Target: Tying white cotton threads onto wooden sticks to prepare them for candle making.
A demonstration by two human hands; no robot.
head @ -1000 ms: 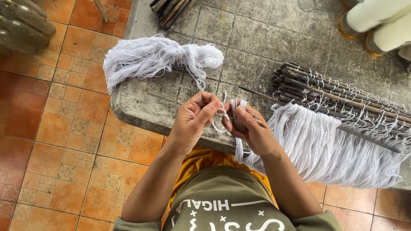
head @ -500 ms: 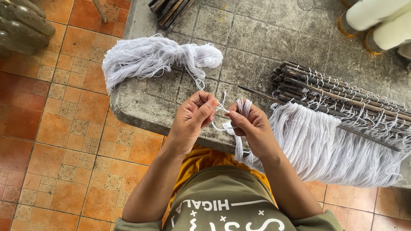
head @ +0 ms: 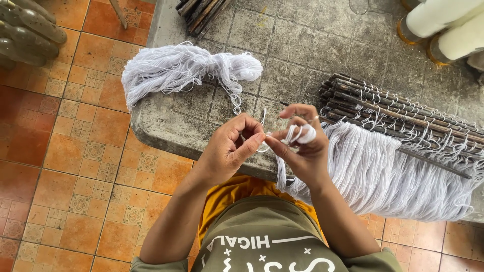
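Your left hand [head: 229, 148] pinches white thread [head: 262, 147] over the table edge [head: 166, 136]; right hand [head: 300, 146] has it wound on fingers; likely light, limp, tangle-prone; grip near the fingertips, keep it taut.

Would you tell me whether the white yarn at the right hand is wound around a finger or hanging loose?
Wound: the white yarn loops around a finger of the right hand.

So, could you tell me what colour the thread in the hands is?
White, like the loose bundle on the table; the thread shows best in the head view.
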